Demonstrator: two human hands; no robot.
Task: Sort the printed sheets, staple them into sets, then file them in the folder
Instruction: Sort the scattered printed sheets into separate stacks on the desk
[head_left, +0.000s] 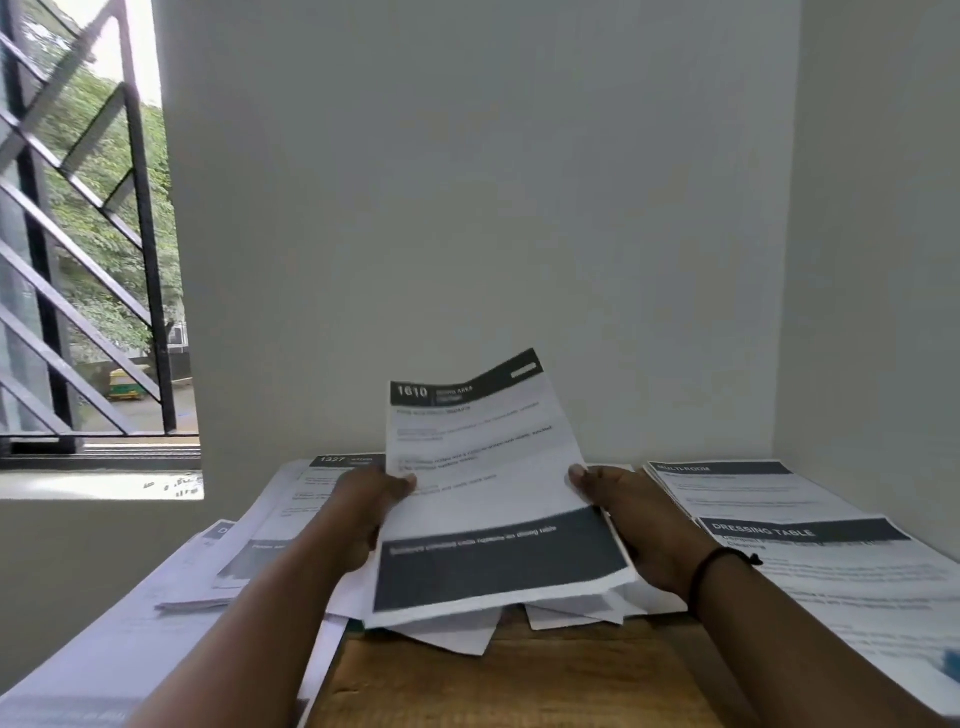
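A printed sheet headed "1610" (483, 467), white with dark bands at top and bottom, is held tilted up above the table. My left hand (363, 512) grips its left edge, thumb on the front. Its right edge is gripped by my right hand (639, 525), whose wrist wears a black band. More loose sheets (566, 608) lie under the held one. A sheet headed "1327" (306, 499) tops a pile on the left. On the right lie sheets headed "DRESSING TABLE" (841, 566) and "MULTI-ROOM" (743, 488). No stapler or folder is in view.
The wooden table (519, 680) stands in a corner, walls behind and to the right. A barred window (88, 234) is on the left. White sheets (114, 660) spread over the table's left side toward the front edge.
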